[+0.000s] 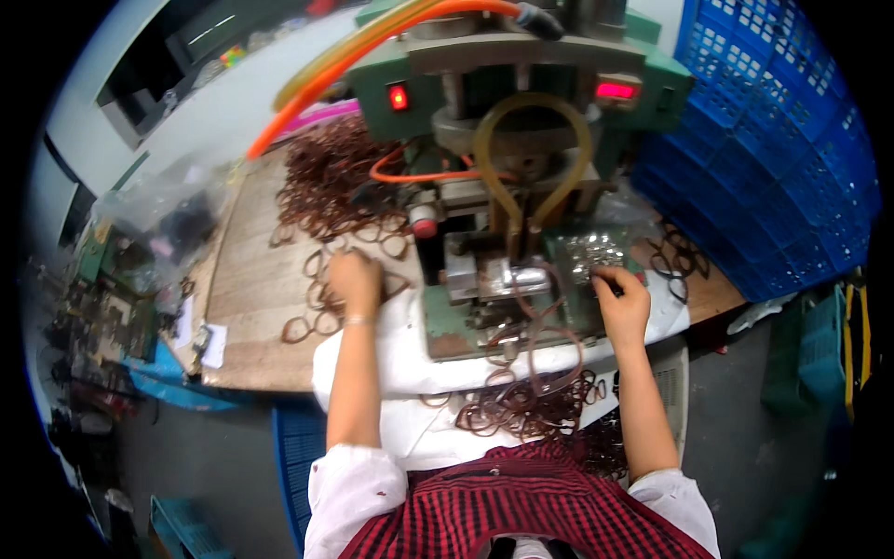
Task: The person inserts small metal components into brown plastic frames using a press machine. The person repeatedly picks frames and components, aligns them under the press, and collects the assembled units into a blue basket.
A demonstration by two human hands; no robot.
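My left hand (pixel 356 281) is on the wooden table among loose brown eyeglass frames (pixel 324 321). Its fingers curl round the rim of one frame (pixel 395 285), though the tips are hidden. On the other side, my right hand (pixel 624 303) has its fingers pinched together beside a tray of small shiny metal parts (pixel 596 253); whatever they hold is too small to make out. Between my hands stands a green bench machine (pixel 391 56) with a metal fixture (pixel 507 279). Another brown frame (pixel 556 359) hangs at the fixture's front.
Behind my left hand lies a big heap of brown frames (pixel 331 172). More frames (pixel 521 410) rest on white cloth near my lap, and a few (pixel 680 256) lie right of the tray. Blue crates (pixel 764 140) stand at the right. An orange hose (pixel 372 51) arches overhead.
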